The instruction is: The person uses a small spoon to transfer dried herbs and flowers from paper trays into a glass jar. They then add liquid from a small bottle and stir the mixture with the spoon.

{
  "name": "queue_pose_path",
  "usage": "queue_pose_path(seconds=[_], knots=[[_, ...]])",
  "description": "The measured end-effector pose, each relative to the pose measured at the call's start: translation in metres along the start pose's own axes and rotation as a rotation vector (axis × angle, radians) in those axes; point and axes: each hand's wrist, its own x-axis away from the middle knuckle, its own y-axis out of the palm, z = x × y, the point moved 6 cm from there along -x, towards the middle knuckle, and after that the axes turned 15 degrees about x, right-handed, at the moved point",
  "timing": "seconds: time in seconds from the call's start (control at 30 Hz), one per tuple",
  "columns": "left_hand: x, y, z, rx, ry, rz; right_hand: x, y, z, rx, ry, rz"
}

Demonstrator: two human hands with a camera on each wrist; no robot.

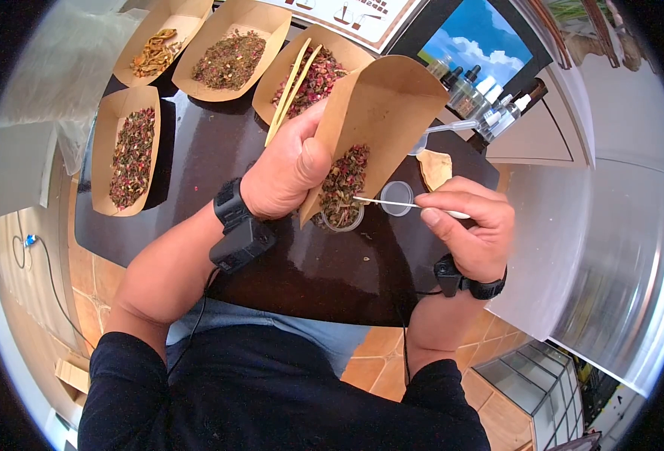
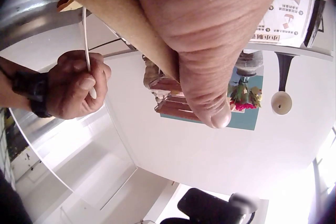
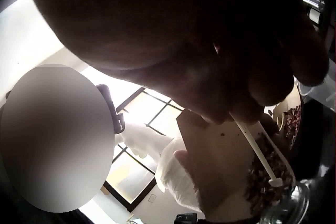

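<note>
My left hand [image 1: 291, 169] grips a brown paper tray [image 1: 381, 105], folded and tilted so its dried herb and petal mix [image 1: 345, 184] slides toward a small clear cup [image 1: 341, 220] on the dark round table [image 1: 309, 263]. My right hand [image 1: 471, 225] pinches a thin white stick [image 1: 388, 201] whose tip reaches into the mix at the tray's lower end. In the left wrist view the right hand [image 2: 76, 85] holds the stick [image 2: 85, 35] upright. The right wrist view shows the stick [image 3: 254, 148] over the cup [image 3: 286, 203].
Several other paper trays of dried mixes stand at the back: petals [image 1: 131, 154], yellow pieces [image 1: 155, 51], green herb [image 1: 230, 59], and pink petals with wooden sticks [image 1: 302, 79]. A clear lid [image 1: 397, 197], dropper bottles [image 1: 482, 98] and a pale crumpled piece [image 1: 435, 167] sit to the right.
</note>
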Motion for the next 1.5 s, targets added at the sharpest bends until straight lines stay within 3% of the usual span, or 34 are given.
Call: queue_pose_path(seconds=[0.23,0.4,1.5], knots=[[0.001,-0.001,0.000,-0.059,0.010,-0.050,0.000,0.000,0.000,0.013,0.007,0.001],[0.001,-0.001,0.001,-0.045,0.015,0.012,-0.001,0.002,-0.001,-0.004,0.009,-0.004],[0.002,-0.002,0.002,-0.064,0.003,0.016,-0.006,0.013,-0.012,0.012,-0.061,-0.029]])
